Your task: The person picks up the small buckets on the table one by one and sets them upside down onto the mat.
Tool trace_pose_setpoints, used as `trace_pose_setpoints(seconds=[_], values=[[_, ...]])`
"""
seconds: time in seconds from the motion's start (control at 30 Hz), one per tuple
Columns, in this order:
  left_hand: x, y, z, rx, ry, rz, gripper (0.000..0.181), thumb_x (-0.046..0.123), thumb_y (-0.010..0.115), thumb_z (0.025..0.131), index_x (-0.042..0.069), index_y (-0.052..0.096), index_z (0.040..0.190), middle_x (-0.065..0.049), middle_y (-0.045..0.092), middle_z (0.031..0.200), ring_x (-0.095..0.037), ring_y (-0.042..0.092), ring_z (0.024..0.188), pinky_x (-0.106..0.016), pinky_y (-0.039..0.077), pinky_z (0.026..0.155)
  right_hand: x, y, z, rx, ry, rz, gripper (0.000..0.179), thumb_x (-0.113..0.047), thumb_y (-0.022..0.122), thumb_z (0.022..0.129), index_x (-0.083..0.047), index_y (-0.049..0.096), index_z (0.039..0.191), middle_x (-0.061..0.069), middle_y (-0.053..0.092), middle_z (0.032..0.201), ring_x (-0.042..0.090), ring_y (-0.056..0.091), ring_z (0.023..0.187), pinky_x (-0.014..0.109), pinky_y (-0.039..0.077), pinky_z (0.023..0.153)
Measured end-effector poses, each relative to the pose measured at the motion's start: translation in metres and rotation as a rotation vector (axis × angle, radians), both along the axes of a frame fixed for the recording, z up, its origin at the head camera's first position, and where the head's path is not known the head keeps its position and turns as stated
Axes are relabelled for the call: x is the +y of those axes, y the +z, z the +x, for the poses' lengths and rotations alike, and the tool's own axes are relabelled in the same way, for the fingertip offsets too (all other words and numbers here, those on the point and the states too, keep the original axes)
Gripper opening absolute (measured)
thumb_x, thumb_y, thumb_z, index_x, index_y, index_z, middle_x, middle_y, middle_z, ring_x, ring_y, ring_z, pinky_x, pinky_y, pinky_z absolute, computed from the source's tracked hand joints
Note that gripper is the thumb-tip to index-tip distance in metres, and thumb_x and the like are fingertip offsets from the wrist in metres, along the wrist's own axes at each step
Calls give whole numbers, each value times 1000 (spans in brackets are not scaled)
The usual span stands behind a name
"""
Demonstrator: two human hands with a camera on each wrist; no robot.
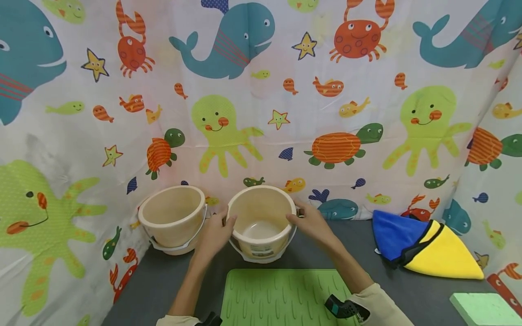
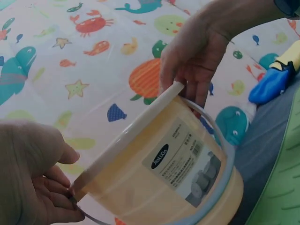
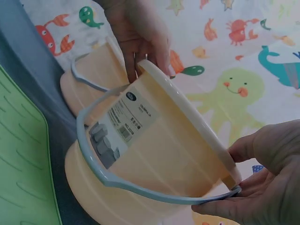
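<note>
A cream plastic bucket (image 1: 261,208) stands mouth up behind the green mat, its inside bare. My left hand (image 1: 216,231) holds the left side of its rim, thumb near the top edge and fingers below it by the handle joint. On the opposite side my right hand (image 1: 313,222) grips the rim in the same way. In the right wrist view the pale grey handle (image 3: 140,190) hangs down across the front, and a printed label (image 3: 124,124) shows on the wall. Left of my left hand stands a second cream bucket (image 1: 171,222), its handle also lowered.
A green ridged mat (image 1: 281,294) lies on the dark grey table (image 1: 151,280) nearest me. Blue and yellow cloths (image 1: 444,253) lie at the right. A pale green block (image 1: 485,308) sits at the front right corner. Behind hangs a curtain (image 1: 261,149) printed with sea animals.
</note>
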State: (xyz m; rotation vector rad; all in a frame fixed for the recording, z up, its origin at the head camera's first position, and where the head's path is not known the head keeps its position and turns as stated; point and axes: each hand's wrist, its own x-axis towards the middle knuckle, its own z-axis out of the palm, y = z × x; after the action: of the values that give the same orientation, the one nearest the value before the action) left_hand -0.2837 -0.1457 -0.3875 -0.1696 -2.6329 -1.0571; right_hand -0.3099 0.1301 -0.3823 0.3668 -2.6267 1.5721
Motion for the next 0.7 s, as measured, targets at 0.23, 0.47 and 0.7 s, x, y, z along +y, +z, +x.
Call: trace_pose_setpoints(seconds=[0.23, 0.47, 0.7], values=[[2, 4, 4, -11, -7, 67, 58, 34, 56, 108, 5, 45, 157, -19, 55, 154, -39, 53, 144, -57, 41, 120, 1, -1, 10, 87, -102, -83, 60, -6, 63, 96, -2, 49, 154, 28, 68, 134, 37, 73, 115, 40, 64, 88], [2, 7, 2, -54, -155, 458, 74, 54, 25, 113, -2, 42, 157, -35, 55, 146, -44, 61, 129, -54, 46, 113, 6, -5, 18, 306, -15, -288, 50, -1, 69, 97, 0, 58, 146, 25, 67, 139, 29, 74, 117, 31, 64, 85], [8, 24, -2, -200, -433, 928, 90, 71, 16, 105, 10, -3, 169, -21, 5, 176, -43, 14, 162, -60, 16, 131, 35, -4, 21, 418, 568, -680, 35, 10, 47, 101, -2, 68, 126, 26, 37, 165, 29, 35, 158, 39, 36, 127]])
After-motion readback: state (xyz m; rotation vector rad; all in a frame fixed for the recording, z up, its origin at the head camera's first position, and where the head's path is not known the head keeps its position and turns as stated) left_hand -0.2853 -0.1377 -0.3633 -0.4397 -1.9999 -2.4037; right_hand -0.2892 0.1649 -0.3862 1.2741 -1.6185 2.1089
